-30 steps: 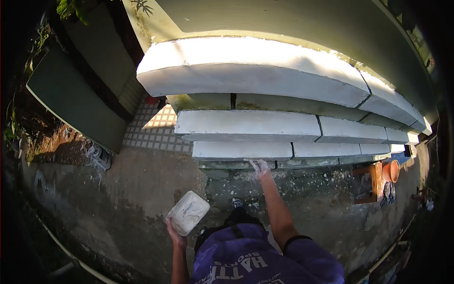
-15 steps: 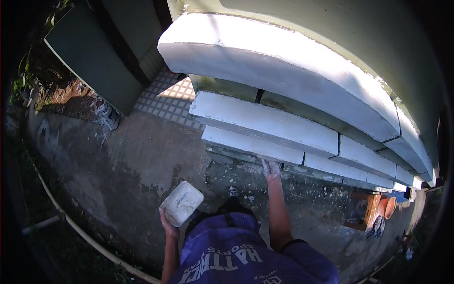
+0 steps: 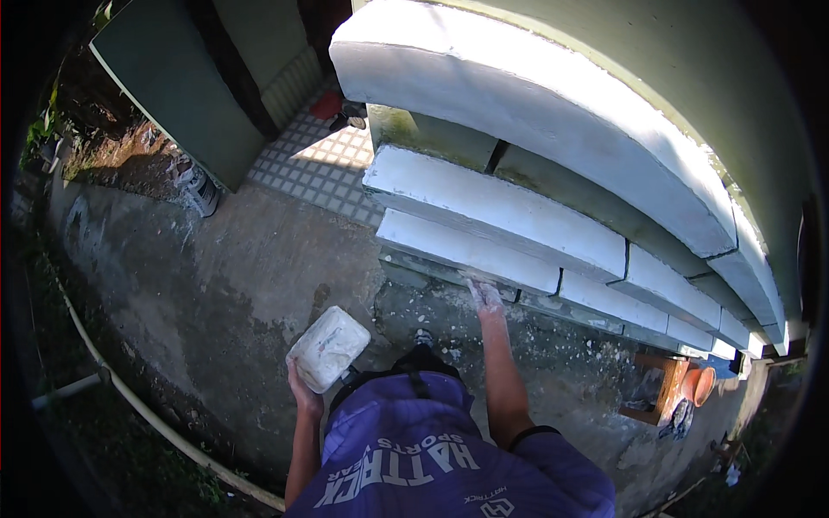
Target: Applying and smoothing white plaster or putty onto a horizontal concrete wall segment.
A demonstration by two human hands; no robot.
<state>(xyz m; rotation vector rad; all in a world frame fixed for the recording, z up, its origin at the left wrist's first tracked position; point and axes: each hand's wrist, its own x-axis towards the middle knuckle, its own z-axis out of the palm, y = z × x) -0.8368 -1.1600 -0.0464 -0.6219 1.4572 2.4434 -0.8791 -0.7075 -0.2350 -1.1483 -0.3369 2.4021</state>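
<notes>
My left hand (image 3: 304, 385) grips a rectangular tub (image 3: 332, 347) by its near left side; the tub is smeared white inside. My right hand (image 3: 487, 298), coated in white, reaches forward with its fingers stretched out. Its fingertips are at the front underside of the lowest white ledge (image 3: 466, 250), left of a dark joint. Whether they press on the surface is hard to tell. Above that ledge run a middle white ledge (image 3: 492, 207) and a large top ledge (image 3: 535, 121), stepped up along the wall.
Concrete floor (image 3: 250, 259) with white specks lies below the ledges. A dark door panel (image 3: 173, 86) stands at the far left, with a white-spattered bucket (image 3: 204, 194) beside it. Tiled floor (image 3: 319, 177) lies behind. A wooden box (image 3: 658, 388) and orange pot (image 3: 704, 386) stand at right.
My right hand has shifted slightly left along the lowest ledge. The tub stays in my left hand. The view has tilted, showing more of the tiled floor and a red thing there.
</notes>
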